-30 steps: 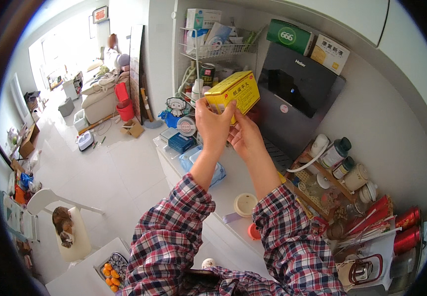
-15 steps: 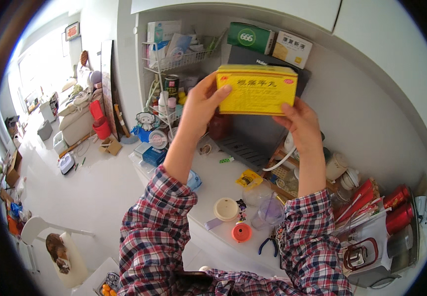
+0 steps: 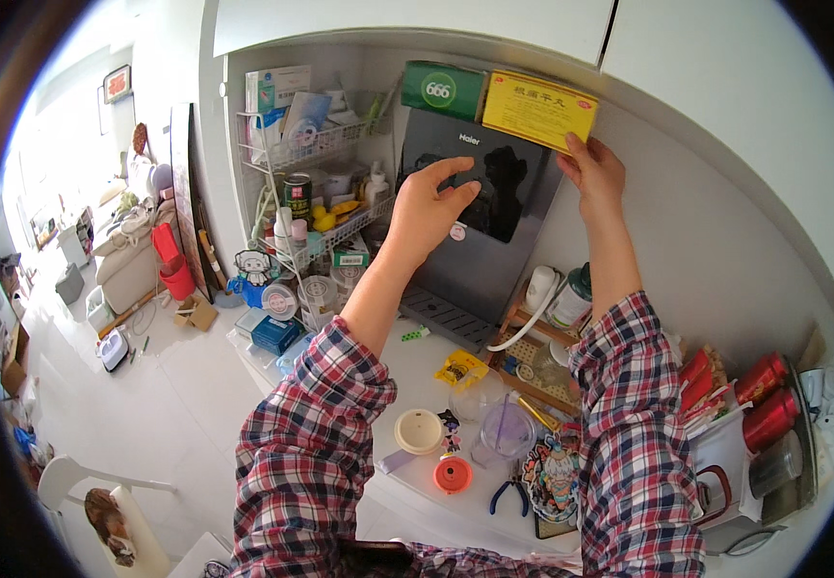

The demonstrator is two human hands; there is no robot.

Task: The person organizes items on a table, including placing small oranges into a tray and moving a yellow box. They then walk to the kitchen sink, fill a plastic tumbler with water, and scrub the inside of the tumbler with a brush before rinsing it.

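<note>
A yellow cardboard box (image 3: 540, 109) sits on top of a dark upright water dispenser (image 3: 470, 260), beside a green box (image 3: 443, 90). My right hand (image 3: 594, 171) grips its lower right corner, with the thumb on the front and the fingers at the side and partly hidden. In front of the dispenser's dark panel, my left hand (image 3: 434, 207) hangs in the air. Its thumb and forefinger are apart and nothing is between them. The white box seen earlier on the dispenser is hidden now, with the yellow one in front of its place.
A white wire rack (image 3: 316, 144) with bottles and packs stands left of the dispenser. On the white counter lie a cream lid (image 3: 419, 432), an orange-red ring-shaped piece (image 3: 453, 474), a purple cup (image 3: 507, 432) and blue-handled pliers (image 3: 509, 493). Red tins (image 3: 766, 421) stand at the right.
The yellow box has moved up and right from between both hands to the dispenser's top. My left hand has let go of it; my right hand still holds a corner.
</note>
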